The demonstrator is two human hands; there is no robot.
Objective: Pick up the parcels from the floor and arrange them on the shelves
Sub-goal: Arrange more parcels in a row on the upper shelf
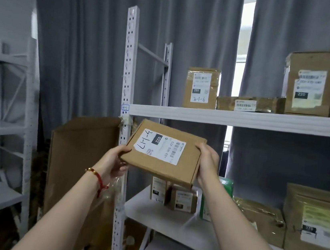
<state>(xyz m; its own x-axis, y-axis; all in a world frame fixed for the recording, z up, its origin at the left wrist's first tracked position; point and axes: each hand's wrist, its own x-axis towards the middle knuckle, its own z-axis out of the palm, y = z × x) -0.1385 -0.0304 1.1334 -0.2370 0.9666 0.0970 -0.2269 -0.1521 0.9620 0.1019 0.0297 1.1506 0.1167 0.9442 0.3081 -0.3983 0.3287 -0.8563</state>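
Left hand (116, 160) and right hand (207, 162) clutch the flat parcel (162, 151); a white upright (129, 57) stands just behind the left. Above them, the upper shelf (244, 118) carries boxes (201, 87); below, the lower shelf (158, 216) too.

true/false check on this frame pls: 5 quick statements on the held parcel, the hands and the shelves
1. The left hand and the right hand both grip the flat parcel, one at each end. True.
2. The flat parcel rests on the upper shelf. False: it is held in the air, below that shelf's front edge in the picture.
3. The parcel's label shows 032. True.
4. The upper shelf holds no parcels. False: several stand on it, among them an upright parcel.
5. The red bracelet is on the right wrist. False: it is on the left wrist.
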